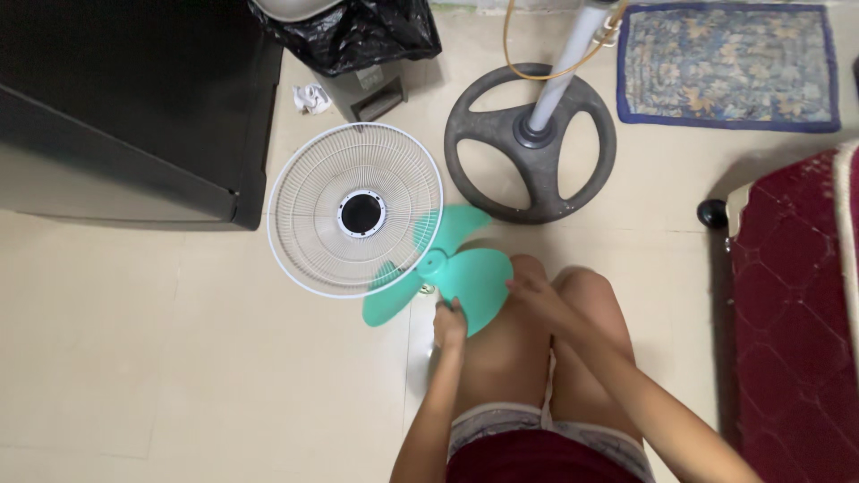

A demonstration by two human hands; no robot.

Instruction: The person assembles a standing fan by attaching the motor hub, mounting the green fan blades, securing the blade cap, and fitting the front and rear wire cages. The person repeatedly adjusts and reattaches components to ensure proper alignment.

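Left hand point(450, 324): I am seeing its fingers curling up against the lower edge of the blade point(447, 273), pinching the nearest lobe from below, just right of centre frame. Right hand point(535, 295): fingers are lying on the right rim of the same lobe; I cannot tell whether they are gripping or only resting there. The blade, green with three lobes, is hovering in front of the knees, its upper-left lobes overlapping the lower right edge of the grille point(355, 210).

The grille, white wire with a dark centre hole, is lying flat on the floor, centre-left. The stand point(530, 139), a dark ring base with a pale pole, is sitting upper centre, just beside the grille. A bin point(358, 40) with a black bag is standing at top centre. A rug point(727, 64) is lying upper right; a red mattress point(792, 313) is filling the right edge.
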